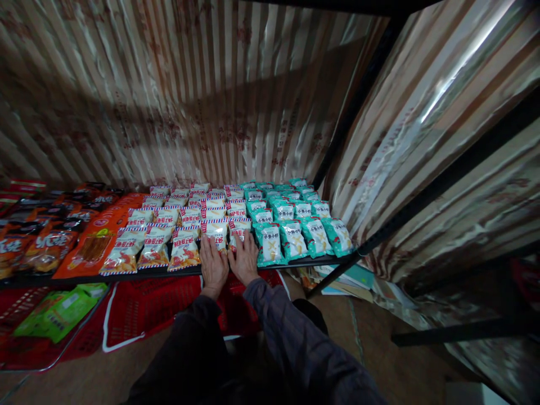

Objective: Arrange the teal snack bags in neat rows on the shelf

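Side by side, both hands rest on the front row of white snack bags with red lettering. My left hand (214,263) lies over one white bag (215,228), its fingers stretched out and pointing at the back of the shelf. My right hand (244,259) lies on the neighbouring white bag (239,224), fingers extended, its thumb side close to my left hand. Neither hand grips a bag. Just right of my right hand stands a teal bag (270,243), the first of several teal bags in rows.
The black shelf edge (156,273) runs across the front. Orange packs (97,242) and dark snack bags (50,244) fill its left. Below are red baskets (147,306), one holding green packets (63,309). A black post (363,247) stands right, before striped curtains (236,101).
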